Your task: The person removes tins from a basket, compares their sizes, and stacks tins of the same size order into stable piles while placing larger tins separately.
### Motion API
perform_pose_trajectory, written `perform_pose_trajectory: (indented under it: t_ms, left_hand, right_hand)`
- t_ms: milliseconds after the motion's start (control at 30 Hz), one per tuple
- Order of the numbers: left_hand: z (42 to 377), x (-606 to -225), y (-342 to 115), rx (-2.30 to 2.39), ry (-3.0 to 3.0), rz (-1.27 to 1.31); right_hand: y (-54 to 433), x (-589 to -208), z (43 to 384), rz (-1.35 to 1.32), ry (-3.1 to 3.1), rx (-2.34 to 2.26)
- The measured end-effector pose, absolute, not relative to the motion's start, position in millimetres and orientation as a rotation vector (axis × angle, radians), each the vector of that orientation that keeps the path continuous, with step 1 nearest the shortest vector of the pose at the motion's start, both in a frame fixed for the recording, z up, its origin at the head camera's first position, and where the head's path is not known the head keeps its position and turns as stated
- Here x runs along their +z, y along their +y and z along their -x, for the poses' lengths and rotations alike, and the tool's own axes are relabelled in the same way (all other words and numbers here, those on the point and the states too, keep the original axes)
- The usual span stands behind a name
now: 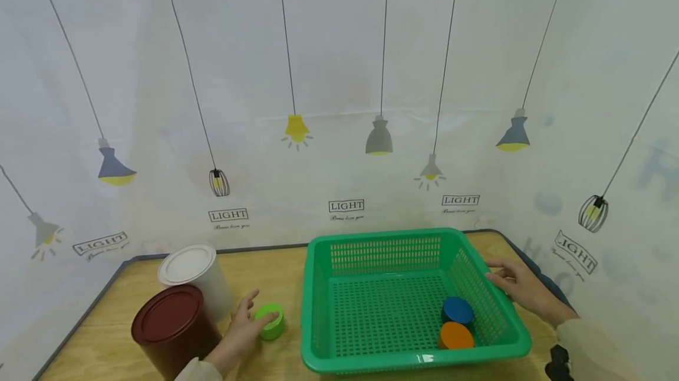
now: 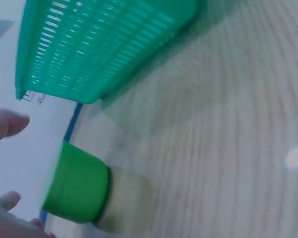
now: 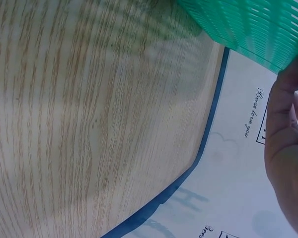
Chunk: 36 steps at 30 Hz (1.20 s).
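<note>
Left hand point(image 1: 240, 332) wide beside green tub point(image 1: 273, 329)
Best pinched across its sides; right hand point(image 1: 524, 290) meets basket point(image 1: 371, 361), grip unclear.

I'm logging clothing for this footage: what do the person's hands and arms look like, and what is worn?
The left hand and right hand are bare, with no gloves. The left sleeve and right sleeve are pale cream, look plain where visible, and end near the wrists. A small black, lobed object shows beside the right sleeve; whether it is worn is unclear.
</note>
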<state>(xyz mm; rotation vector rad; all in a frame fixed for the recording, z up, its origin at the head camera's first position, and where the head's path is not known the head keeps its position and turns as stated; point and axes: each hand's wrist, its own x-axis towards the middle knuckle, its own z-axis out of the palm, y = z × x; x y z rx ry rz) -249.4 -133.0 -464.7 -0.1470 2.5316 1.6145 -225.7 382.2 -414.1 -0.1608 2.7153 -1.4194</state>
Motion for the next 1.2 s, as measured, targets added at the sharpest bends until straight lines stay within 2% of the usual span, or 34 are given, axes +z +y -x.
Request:
perform_pose_trajectory:
  t_ms: [233, 467, 667, 900, 1200]
  left_hand:
    - [251.3, -435.6, -115.5, 1.854, 2.676, 0.099]
    - [248.9, -401.0, -79.0, 1.996, 2.608, -0.210]
    - [245.2, -383.5, -47.2, 1.924, 2.555, -0.417]
    - [240.9, -374.6, -14.8, 1.529, 2.548, -0.715]
    - [241.3, -357.2, 17.1, 1.329, 2.420, -0.826]
  right_hand:
    - [382.9, -412.9, 227.5, 0.162, 2.700, -1.428]
    - [384.1, -415.1, 227.4, 0.157, 2.700, -1.418]
    - [385.5, -415.6, 227.3, 0.162, 2.686, -1.415]
    - [386.4, -414.8, 225.9, 0.161, 2.677, -1.438]
    - [383.1, -413.7, 226.3, 0.198, 2.699, -1.413]
